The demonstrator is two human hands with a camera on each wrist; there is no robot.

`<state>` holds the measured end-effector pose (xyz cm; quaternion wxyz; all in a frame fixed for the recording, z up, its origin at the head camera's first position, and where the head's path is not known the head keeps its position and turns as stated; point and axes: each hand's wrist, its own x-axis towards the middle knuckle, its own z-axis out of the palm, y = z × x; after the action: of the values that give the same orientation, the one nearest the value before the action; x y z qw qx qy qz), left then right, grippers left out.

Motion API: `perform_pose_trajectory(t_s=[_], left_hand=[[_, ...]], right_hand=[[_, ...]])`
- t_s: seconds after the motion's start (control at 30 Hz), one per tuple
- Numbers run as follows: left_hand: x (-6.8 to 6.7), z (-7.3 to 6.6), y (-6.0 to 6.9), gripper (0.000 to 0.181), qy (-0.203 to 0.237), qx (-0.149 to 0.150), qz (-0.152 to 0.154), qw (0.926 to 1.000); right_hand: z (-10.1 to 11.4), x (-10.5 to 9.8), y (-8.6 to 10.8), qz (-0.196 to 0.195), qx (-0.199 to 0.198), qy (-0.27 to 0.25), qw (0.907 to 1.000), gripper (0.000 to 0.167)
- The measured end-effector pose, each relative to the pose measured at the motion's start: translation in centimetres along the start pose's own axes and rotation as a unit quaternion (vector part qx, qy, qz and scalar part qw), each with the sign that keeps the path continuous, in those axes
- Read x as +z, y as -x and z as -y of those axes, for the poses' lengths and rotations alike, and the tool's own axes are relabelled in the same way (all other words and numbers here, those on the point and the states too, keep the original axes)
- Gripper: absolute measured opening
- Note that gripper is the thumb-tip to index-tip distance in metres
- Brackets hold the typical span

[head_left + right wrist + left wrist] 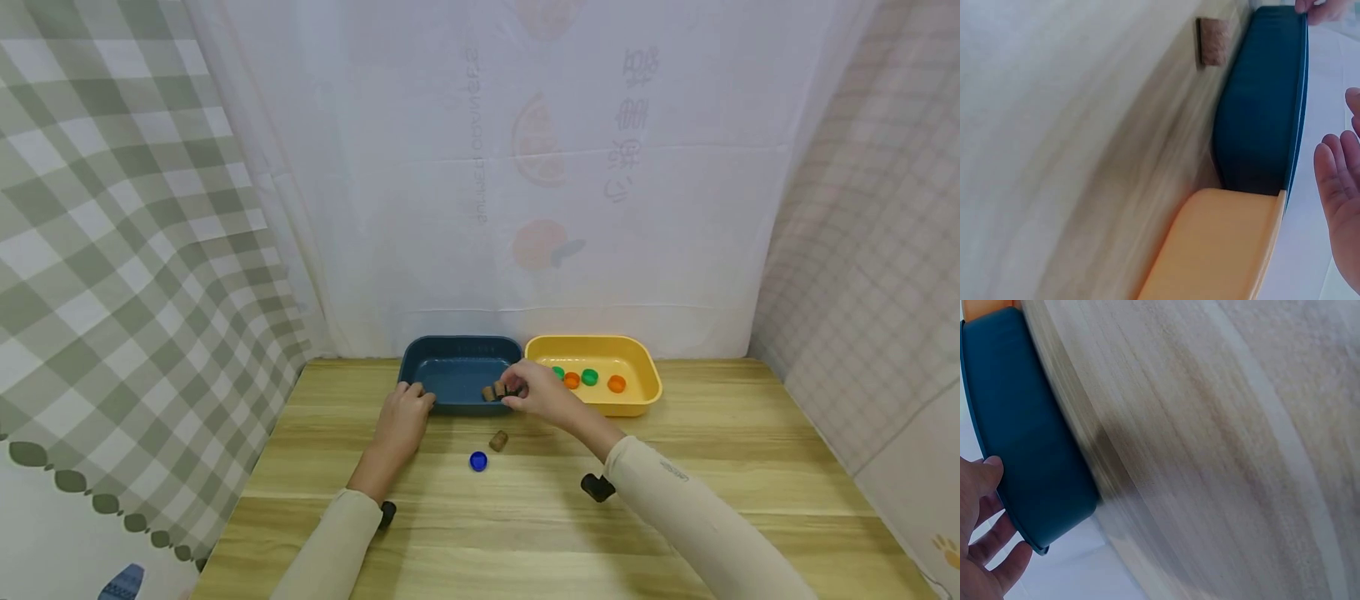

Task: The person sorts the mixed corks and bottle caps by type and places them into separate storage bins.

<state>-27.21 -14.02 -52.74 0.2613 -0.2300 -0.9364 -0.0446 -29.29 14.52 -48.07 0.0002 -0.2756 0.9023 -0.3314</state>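
My left hand (406,412) grips the rim of the dark blue tray (427,406) at its front left corner, the thumb lying along the edge in the left wrist view. Over the right end of that tray hovers my right hand (536,389), its fingertips close to two brown corks (489,393) inside. In the right wrist view its thumb and fingers stand apart with nothing visible between them. On the table before the tray lie another cork (498,441) and a blue bottle cap (478,462).
A yellow tray (647,392) adjoins the blue one on the right, with green caps (590,377) and orange caps (617,383) in it. Behind both trays hangs a white cloth (450,275). The wooden table (510,533) extends towards me.
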Motion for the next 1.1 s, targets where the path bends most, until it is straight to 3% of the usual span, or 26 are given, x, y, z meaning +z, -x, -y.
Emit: perform_pose_trajectory(t_s=[0.23, 0.47, 0.63, 0.83, 1.1], left_hand=[[0.0, 0.1, -0.1, 0.007, 0.002, 0.003, -0.006, 1.0000], [0.0, 0.1, -0.1, 0.005, 0.002, 0.005, -0.005, 1.0000], [-0.1, 0.1, -0.1, 0.005, 0.004, 0.005, -0.010, 0.9999], [-0.2, 0.0, 0.0, 0.005, 0.007, 0.006, -0.004, 1.0000], [-0.2, 0.0, 0.0, 0.006, 0.007, 0.007, -0.001, 0.9999]], right_hand=[[0.3, 0.8, 1.6, -0.005, -0.020, -0.009, 0.9997, 0.023], [0.6, 1.9, 2.9, 0.016, 0.004, -0.048, 0.9987, 0.026], [0.6, 3.0, 3.6, 0.028, 0.006, -0.026, 0.9992, 0.030], [0.3, 4.5, 4.1, 0.030, 0.040, -0.010, 0.9987, 0.038], [0.2, 5.9, 3.8, 0.031, 0.061, 0.031, 0.9972, 0.040]])
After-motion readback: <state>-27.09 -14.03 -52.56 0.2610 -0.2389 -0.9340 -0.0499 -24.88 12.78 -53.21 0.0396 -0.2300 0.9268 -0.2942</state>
